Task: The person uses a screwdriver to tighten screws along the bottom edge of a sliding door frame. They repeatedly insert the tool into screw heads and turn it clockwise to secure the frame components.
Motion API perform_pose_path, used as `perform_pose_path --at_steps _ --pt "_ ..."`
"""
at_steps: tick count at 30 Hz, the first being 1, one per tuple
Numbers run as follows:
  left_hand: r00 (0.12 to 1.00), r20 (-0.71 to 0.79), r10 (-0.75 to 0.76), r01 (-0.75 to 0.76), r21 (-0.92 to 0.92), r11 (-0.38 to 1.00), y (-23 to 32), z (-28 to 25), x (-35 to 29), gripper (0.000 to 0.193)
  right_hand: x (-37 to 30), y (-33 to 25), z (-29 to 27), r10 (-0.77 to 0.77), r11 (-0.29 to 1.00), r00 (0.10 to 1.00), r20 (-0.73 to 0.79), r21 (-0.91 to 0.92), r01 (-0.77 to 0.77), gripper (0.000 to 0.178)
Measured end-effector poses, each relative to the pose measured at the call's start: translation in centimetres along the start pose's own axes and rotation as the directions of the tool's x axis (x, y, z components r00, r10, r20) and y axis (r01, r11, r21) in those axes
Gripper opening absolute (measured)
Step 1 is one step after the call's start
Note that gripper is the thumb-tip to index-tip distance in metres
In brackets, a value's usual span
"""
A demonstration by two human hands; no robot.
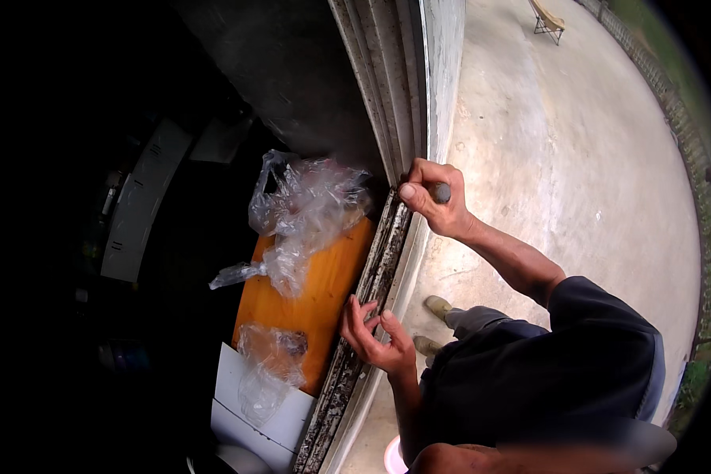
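Observation:
My right hand [442,197] is closed around a tool with a dark, rounded handle end [442,193]. The rest of that tool is hidden by the fingers, so its kind does not show. The hand rests where the upright sliding window frame [387,79] meets the dirty, dark-stained window track [375,276]. Lower along the same track, my left hand [378,340] has its fingers bent and spread. Its fingertips are at the track, and nothing shows in its grasp.
Inside the dark room, crumpled clear plastic bags [308,205] lie on an orange-brown wooden surface [332,276], near a white panel [253,411]. Outside are pale concrete ground [569,174], a folding chair [549,22], my shoes [437,306] and part of a pinkish-white round container [393,458].

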State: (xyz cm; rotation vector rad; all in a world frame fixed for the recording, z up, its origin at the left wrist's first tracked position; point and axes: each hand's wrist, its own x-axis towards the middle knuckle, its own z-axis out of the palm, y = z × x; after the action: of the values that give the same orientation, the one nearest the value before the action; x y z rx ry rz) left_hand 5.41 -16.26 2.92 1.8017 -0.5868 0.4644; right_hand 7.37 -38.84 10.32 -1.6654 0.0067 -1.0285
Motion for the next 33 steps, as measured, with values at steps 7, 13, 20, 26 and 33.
perform_pose_path --at_steps 7,13,20,26,33 --pt "0.995 -0.009 -0.102 0.102 -0.034 0.994 -0.4 -1.0 -1.3 0.043 1.6 0.0 -1.9 0.017 0.995 0.996 0.089 0.092 -0.025 0.042" --pt "0.992 -0.003 -0.123 0.123 -0.046 0.991 -0.5 -1.5 -1.7 0.044 2.2 1.7 -1.2 -0.033 0.990 0.978 0.205 -0.127 0.060 0.044" --pt "0.987 -0.007 -0.164 0.163 -0.059 0.985 -0.7 -2.2 -2.5 0.045 2.8 1.5 -1.9 0.110 0.930 0.954 0.278 0.310 -0.198 0.044" --pt "0.990 -0.049 -0.129 0.126 -0.056 0.990 -1.6 -2.4 -3.0 0.043 2.1 0.5 -3.0 0.101 0.926 0.963 0.249 0.331 -0.183 0.043" --pt "0.987 0.028 -0.156 0.157 -0.050 0.986 -1.5 -2.0 -3.3 0.043 2.2 1.4 -1.6 0.004 0.996 0.949 0.315 -0.089 0.026 0.045"
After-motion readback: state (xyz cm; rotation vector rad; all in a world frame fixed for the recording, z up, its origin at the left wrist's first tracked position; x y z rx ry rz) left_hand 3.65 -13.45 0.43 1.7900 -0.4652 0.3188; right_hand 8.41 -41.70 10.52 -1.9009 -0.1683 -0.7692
